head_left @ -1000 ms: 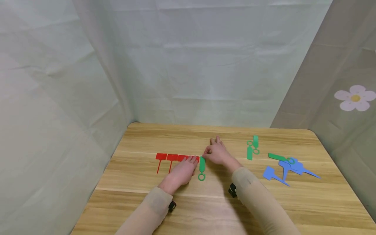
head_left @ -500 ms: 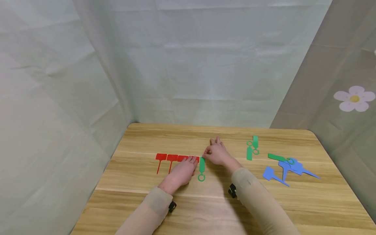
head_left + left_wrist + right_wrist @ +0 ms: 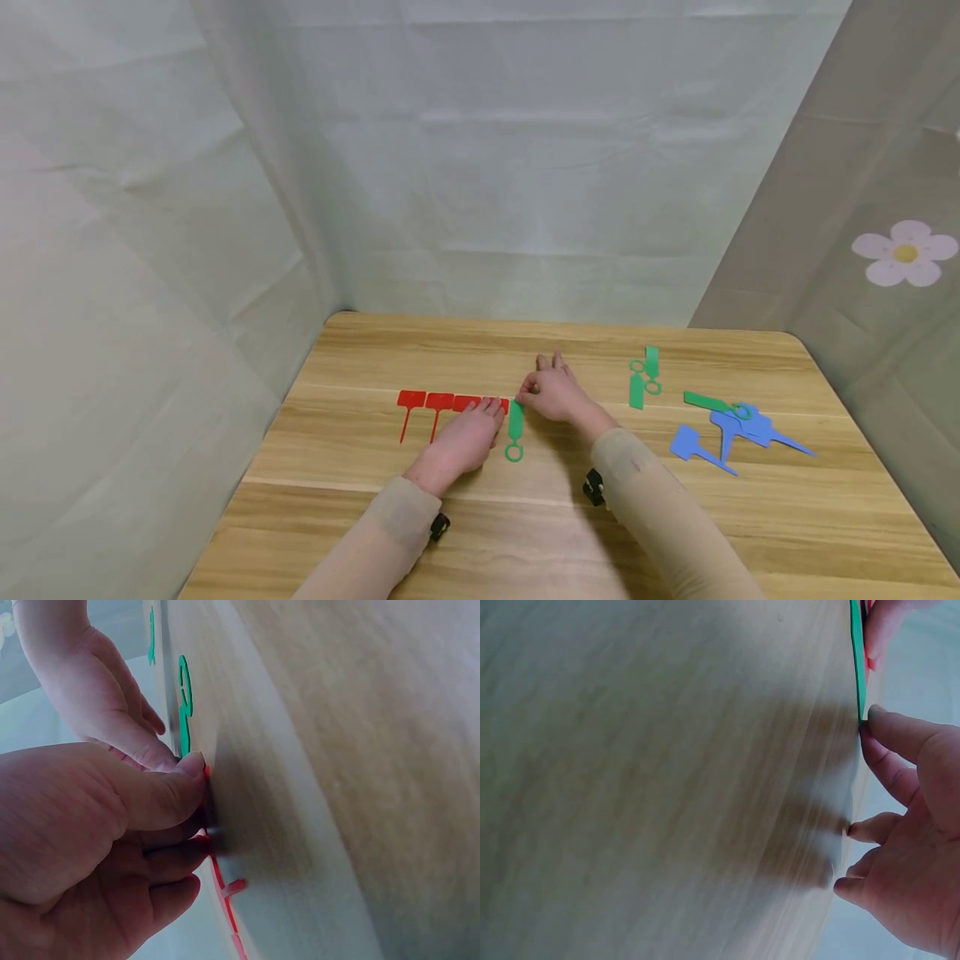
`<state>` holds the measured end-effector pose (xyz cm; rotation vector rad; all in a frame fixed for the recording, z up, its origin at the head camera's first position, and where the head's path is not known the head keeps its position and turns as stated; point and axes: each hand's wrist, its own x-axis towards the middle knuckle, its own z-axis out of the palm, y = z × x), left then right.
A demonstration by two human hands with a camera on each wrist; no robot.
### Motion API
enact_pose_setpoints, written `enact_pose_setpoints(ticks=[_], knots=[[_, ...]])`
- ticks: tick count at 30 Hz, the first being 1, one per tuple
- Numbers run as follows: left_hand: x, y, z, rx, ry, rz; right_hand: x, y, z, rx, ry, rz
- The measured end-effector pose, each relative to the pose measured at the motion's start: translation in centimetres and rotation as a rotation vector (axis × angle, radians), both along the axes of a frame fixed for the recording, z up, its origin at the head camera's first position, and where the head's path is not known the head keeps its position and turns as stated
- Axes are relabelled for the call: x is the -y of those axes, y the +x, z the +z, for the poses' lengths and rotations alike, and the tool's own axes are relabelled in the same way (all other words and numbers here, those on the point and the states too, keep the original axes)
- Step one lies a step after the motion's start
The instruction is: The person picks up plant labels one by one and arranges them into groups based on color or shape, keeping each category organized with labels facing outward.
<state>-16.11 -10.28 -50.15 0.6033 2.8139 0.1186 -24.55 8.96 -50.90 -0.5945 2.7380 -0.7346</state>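
Left hand (image 3: 462,437) covers the right end of the red tag row (image 3: 438,403) — count of tags under it can't be told. Green tag (image 3: 515,427) top end sits behind the right hand (image 3: 553,392) fingertips; pinch or plain touch unclear. Right wrist view: surface (image 3: 667,780) blurred, green tag edge-on, hand cut by the frame. Blue tags (image 3: 738,429) overlap — number unclear.

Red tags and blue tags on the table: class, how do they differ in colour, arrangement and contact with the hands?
The red tags lie in a neat row; the blue tags lie jumbled and overlapping. The left hand rests on the red tags; no hand touches the blue tags. Both have flat heads and pointed stems.
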Motion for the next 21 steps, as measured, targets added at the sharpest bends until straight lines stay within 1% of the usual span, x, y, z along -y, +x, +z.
enact_pose_setpoints(ticks=[4,6,13,16,21], knots=[[-0.03,0.08,0.1,-0.009,-0.005,-0.006,-0.02,0.03,0.08,0.004,-0.003,0.001],[-0.18,0.3,0.77,0.0,-0.017,-0.004,-0.05,0.05,0.08,0.0,-0.006,0.003],[-0.18,0.35,0.69,-0.001,0.006,0.013,-0.16,0.0,0.0,0.008,-0.027,0.004],[-0.21,0.33,0.62,-0.021,0.006,0.009,-0.21,-0.01,0.04,0.014,-0.047,-0.002],[-0.17,0.26,0.47,-0.083,0.003,-0.009,-0.27,-0.09,-0.04,0.009,-0.045,-0.004]])
